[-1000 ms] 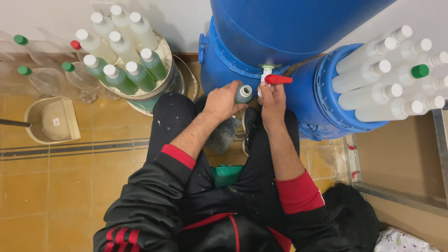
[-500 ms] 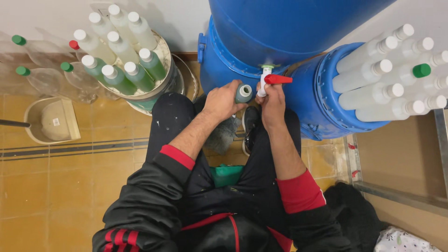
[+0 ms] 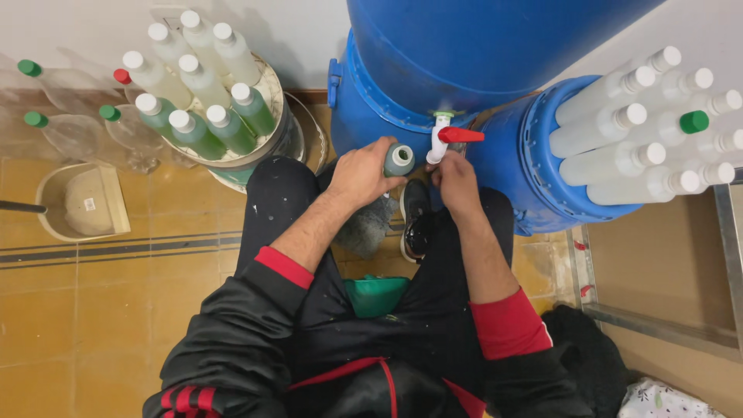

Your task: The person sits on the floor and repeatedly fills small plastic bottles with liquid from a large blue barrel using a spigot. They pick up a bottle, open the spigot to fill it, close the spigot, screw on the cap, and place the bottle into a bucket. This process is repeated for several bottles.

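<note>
Right hand (image 3: 455, 172) dropped slightly below the red tap handle (image 3: 460, 135), grip loosely curled beside the white spout (image 3: 438, 147), left hand (image 3: 360, 172) clenched around open green bottle (image 3: 399, 159) beside blue drum (image 3: 464, 62)

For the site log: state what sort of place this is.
Probably a small, informal bottling spot. A big blue drum has a red-handled tap, the left hand holds a bottle beside it, and capped bottles fill a bucket on the tiled floor.
</note>
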